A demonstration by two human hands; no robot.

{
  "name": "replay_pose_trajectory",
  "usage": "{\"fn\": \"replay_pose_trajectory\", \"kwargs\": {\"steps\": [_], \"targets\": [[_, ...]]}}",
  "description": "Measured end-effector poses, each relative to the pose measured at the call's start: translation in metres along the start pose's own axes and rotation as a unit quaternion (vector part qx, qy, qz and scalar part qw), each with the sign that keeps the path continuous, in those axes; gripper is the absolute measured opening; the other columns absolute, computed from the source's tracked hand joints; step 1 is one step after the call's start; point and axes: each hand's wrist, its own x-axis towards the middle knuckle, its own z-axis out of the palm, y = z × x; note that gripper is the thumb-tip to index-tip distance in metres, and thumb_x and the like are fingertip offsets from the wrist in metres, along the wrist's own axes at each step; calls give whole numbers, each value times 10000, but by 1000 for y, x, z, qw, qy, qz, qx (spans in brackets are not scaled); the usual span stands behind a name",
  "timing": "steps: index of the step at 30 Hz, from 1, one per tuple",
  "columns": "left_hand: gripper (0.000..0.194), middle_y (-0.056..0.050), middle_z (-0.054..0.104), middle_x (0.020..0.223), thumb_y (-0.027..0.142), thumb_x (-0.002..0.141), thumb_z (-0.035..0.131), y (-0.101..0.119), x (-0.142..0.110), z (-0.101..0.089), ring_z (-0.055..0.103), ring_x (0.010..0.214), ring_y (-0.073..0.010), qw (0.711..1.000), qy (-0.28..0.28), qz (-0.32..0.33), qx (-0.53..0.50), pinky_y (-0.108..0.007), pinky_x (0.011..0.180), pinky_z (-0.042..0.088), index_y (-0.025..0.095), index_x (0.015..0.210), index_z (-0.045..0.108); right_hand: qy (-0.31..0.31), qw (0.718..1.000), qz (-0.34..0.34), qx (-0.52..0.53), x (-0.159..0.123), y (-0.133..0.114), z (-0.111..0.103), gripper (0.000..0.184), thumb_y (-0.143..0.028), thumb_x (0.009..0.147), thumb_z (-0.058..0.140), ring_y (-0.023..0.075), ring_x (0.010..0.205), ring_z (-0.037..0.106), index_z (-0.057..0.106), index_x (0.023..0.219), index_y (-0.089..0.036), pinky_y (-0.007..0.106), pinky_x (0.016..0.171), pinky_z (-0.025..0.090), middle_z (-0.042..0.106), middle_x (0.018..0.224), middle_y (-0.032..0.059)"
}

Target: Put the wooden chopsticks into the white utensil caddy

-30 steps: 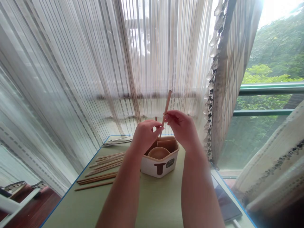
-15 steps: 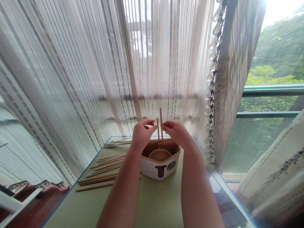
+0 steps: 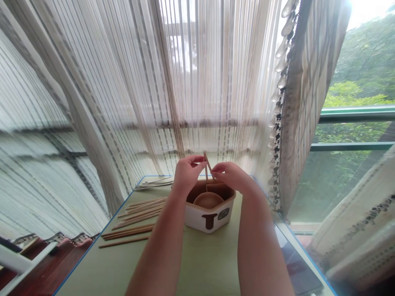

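My left hand [image 3: 189, 172] pinches a thin wooden chopstick [image 3: 206, 173] that stands upright over the back of a container [image 3: 197, 220]. Between the fingertips of my right hand [image 3: 230, 174] is a second chopstick [image 3: 209, 163], tilted so its upper end leans left against the top of the first. The container is white outside and brown inside, with dark printed shapes on its front. A divider shows at its back, and a brown round part [image 3: 209, 200] is in its front. The lower ends of both chopsticks are hard to make out.
Several wooden chopsticks [image 3: 143, 211] lie in loose rows on the green table [image 3: 210, 263], left of the container. Thin metallic sticks [image 3: 154, 183] lie at the back left. A dark flat object [image 3: 298, 267] is at the right edge. Sheer curtains [image 3: 210, 82] hang behind.
The chopstick in my right hand has gone from upright to tilted, lower than before, with its top now leaning left onto the other. My left hand has barely moved.
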Motion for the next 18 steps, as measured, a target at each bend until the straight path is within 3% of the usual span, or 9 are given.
{"fn": "replay_pose_trajectory", "kwargs": {"steps": [18], "targets": [[166, -59, 705, 814, 261, 703, 671, -6, 3, -1, 658, 752, -180, 1000, -11, 12, -22, -331, 704, 536, 178, 846, 686, -9, 1000, -9, 2, 7, 0, 8, 155, -264, 758, 542, 144, 663, 584, 682, 769, -197, 238, 589, 427, 677, 743, 26]]}}
